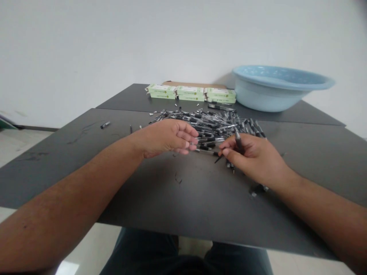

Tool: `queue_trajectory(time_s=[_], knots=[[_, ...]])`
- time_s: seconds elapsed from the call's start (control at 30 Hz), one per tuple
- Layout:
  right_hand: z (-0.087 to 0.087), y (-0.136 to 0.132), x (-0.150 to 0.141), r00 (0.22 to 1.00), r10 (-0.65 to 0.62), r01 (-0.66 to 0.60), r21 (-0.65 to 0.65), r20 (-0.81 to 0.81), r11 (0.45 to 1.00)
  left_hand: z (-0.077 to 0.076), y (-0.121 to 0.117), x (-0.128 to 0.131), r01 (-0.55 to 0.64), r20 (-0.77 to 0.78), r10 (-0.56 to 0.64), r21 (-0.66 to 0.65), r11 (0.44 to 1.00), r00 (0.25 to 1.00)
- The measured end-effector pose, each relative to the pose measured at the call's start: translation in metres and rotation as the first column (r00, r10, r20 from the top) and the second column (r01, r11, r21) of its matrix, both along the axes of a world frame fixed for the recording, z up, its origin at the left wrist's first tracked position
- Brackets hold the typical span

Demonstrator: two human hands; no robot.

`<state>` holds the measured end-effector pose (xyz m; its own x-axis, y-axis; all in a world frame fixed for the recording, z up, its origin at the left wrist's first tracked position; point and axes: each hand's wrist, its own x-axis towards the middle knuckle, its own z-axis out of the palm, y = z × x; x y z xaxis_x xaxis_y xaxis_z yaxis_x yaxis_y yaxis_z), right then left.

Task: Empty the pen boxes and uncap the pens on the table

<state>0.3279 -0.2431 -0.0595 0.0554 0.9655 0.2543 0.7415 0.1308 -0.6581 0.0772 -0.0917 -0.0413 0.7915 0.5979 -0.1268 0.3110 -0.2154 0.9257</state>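
Observation:
My right hand (254, 156) is closed around a pen (238, 139), its clear-and-dark barrel rising between the fingers. A thin black point (218, 159) sticks out past the thumb and fingertips; whether it belongs to the same pen I cannot tell. Left of it, my left hand (173, 137) hovers at the near edge of a heap of pens (212, 124), thumb pressed to the curled fingers. Something tiny and pale may be in that pinch, too small to name. The heap is of clear barrels with black grips, and several pens lie partly hidden behind both hands.
Green-and-white boxes (190, 93) stand stacked in a row behind the heap. A large light-blue basin (266, 91) sits at the back right. A short clear pen piece (105, 125) lies at left on the dark table (177, 206). Small silver tips (151, 114) are scattered near the heap.

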Motion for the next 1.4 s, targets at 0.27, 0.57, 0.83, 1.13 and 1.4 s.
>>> queue_trajectory(time_s=[0.27, 0.57, 0.83, 1.13, 1.4], knots=[[-0.003, 0.004, 0.001, 1.0, 0.005, -0.005, 0.057, -0.003, 0.998, 0.005, -0.011, 0.015, 0.022, -0.102, -0.046, -0.233, 0.972, 0.994], [-0.004, 0.004, 0.002, 0.999, 0.006, -0.01, 0.069, 0.048, 0.998, -0.007, -0.028, 0.045, -0.063, 0.145, 0.07, -0.051, 0.997, 0.987], [-0.005, 0.001, 0.004, 0.996, 0.019, -0.029, 0.117, 0.09, 0.993, -0.018, -0.04, 0.03, -0.007, 0.1, -0.003, 0.099, 0.995, 0.995], [-0.005, -0.001, 0.002, 0.993, 0.027, -0.043, 0.136, 0.113, 0.99, -0.022, -0.043, 0.035, -0.024, 0.188, 0.025, -0.006, 1.0, 0.982], [-0.004, -0.001, 0.001, 0.995, -0.012, -0.006, 0.17, 0.102, 0.985, -0.031, -0.042, 0.038, 0.024, 0.29, 0.002, -0.086, 0.996, 0.957]])
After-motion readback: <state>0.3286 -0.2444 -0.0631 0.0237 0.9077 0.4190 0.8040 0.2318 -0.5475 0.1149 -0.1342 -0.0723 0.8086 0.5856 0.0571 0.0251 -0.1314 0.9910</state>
